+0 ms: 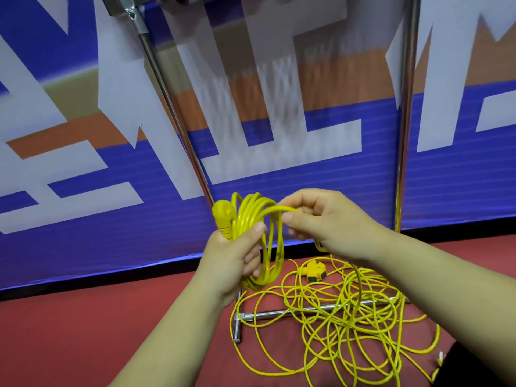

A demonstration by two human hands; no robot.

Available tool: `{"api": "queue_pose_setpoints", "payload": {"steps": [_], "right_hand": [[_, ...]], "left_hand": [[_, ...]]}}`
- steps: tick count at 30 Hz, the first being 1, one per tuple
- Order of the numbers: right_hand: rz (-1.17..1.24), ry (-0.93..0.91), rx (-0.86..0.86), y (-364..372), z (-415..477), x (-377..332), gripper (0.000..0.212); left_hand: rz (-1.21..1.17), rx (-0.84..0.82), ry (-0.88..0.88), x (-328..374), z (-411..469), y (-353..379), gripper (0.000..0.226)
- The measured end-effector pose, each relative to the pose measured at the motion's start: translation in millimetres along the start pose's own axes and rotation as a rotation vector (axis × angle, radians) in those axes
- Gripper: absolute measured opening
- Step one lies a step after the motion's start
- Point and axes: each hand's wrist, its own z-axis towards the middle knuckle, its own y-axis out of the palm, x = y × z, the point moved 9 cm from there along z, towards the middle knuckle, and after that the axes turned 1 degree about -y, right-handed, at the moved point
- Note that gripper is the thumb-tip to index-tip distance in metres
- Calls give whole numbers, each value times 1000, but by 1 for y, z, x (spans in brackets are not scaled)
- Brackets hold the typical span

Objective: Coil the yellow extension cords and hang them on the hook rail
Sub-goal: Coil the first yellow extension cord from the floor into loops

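Note:
My left hand grips a small coil of yellow extension cord, with the yellow plug sticking up above my fist. My right hand pinches a strand of the same cord at the top of the coil, between thumb and forefinger. From there the cord drops to a loose tangle of yellow cord on the red floor, where a yellow socket block lies. The chrome stand rises behind my hands; its top is cut off at the frame's upper edge, and no hooks show.
The stand's second upright rises at the right and its chrome base bar lies on the floor under the tangle. A blue, white and orange banner covers the wall behind. A dark shape sits at the bottom right.

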Motion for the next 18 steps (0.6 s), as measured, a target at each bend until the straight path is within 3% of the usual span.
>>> {"api": "queue_pose_setpoints", "payload": {"steps": [9, 12, 18], "right_hand": [[-389, 165, -291, -17, -6, 43, 10], [-436, 234, -250, -31, -8, 59, 9], [-211, 259, -33, -49, -3, 65, 11]], "left_hand": [[-242, 87, 47, 30, 0, -20, 17], [-395, 141, 37, 34, 4, -39, 19], [-352, 279, 4, 14, 7, -64, 24]]}}
